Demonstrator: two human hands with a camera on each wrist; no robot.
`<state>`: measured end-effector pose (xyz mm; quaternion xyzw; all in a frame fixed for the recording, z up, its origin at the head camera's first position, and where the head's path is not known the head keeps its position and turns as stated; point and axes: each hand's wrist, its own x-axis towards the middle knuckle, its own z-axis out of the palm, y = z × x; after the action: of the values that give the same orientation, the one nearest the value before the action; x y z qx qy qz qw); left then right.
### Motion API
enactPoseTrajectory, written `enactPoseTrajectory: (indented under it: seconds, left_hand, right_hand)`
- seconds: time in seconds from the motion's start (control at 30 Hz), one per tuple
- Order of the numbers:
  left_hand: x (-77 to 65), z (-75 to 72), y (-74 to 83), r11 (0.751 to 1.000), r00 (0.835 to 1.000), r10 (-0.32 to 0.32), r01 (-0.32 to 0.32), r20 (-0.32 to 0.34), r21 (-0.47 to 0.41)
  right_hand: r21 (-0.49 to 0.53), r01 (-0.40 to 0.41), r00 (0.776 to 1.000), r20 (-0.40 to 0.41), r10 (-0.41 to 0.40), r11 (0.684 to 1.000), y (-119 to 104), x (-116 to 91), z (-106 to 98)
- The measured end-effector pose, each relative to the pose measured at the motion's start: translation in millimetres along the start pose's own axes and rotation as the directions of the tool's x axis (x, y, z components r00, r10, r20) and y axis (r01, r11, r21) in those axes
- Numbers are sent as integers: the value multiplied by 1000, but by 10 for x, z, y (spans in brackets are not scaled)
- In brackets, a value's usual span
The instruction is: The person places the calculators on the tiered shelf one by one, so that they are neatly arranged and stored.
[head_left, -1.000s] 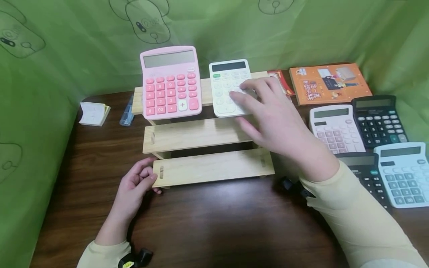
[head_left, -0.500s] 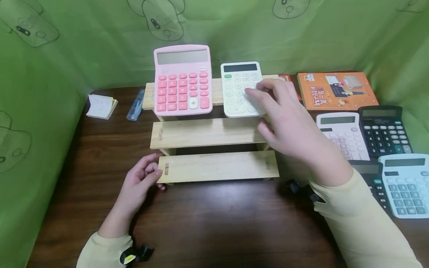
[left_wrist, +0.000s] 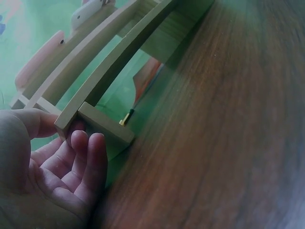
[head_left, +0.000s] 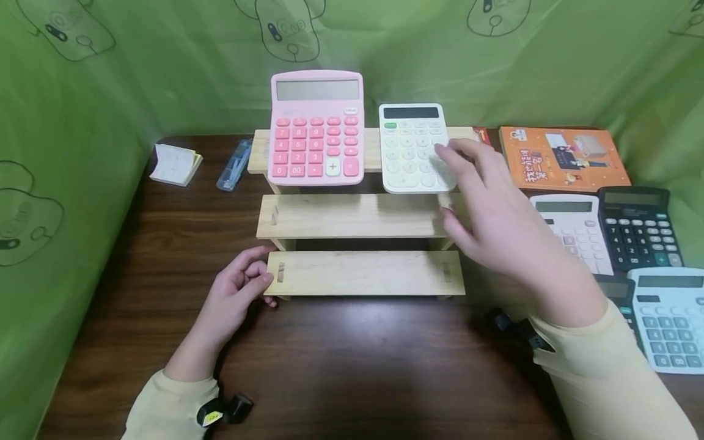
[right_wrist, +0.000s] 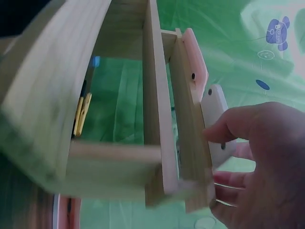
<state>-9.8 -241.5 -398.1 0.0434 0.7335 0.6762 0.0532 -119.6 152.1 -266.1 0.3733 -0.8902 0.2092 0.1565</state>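
Observation:
A three-step wooden stand (head_left: 363, 273) is on the table. Its top step bears a large pink calculator (head_left: 317, 137) and, to the right, a smaller white calculator (head_left: 412, 156), both leaning back. My left hand (head_left: 236, 287) pinches the left end of the lowest step, thumb above and fingers underneath, as the left wrist view also shows (left_wrist: 66, 167). My right hand (head_left: 495, 214) is at the white calculator's right side, fingers loosely bent and one fingertip overlapping its edge. The thumb stands apart below. In the right wrist view, the hand (right_wrist: 267, 157) is beside the calculator's edge.
On the right lie a white-and-pink calculator (head_left: 566, 208), a black calculator (head_left: 632, 226), a light blue calculator (head_left: 668, 324) and another dark one partly hidden by the right arm. An orange book (head_left: 563, 159) is behind them. Sticky notes (head_left: 175, 165) and a blue clear object (head_left: 234, 165) lie left.
My right hand has drawn right, its fingers going from over the white calculator's keys to its right edge. The left hand keeps its grip. The head view has shifted.

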Motion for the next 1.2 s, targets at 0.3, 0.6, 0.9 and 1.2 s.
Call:
enactPoseTrajectory:
  seconds: [0.3, 0.6, 0.9, 1.2]
  left_hand:
    - [-4, -41, 67, 1000, 1000, 19, -19, 3, 18]
    - [57, -3, 147, 1000, 1000, 14, -14, 10, 4]
    - [19, 18, 137, 998, 999, 25, -26, -26, -59]
    - [32, 11, -15, 999, 1000, 5, -4, 13, -50]
  right_hand:
    - [-69, -216, 959, 172, 225, 974, 281, -675, -198]
    - [-411, -538, 665, 330, 670, 736, 726, -1861, -335]
    - [-451, -643, 546, 299, 783, 620, 850, -2315, -372]
    - [-484, -594, 563, 321, 762, 643, 782, -2253, -313]
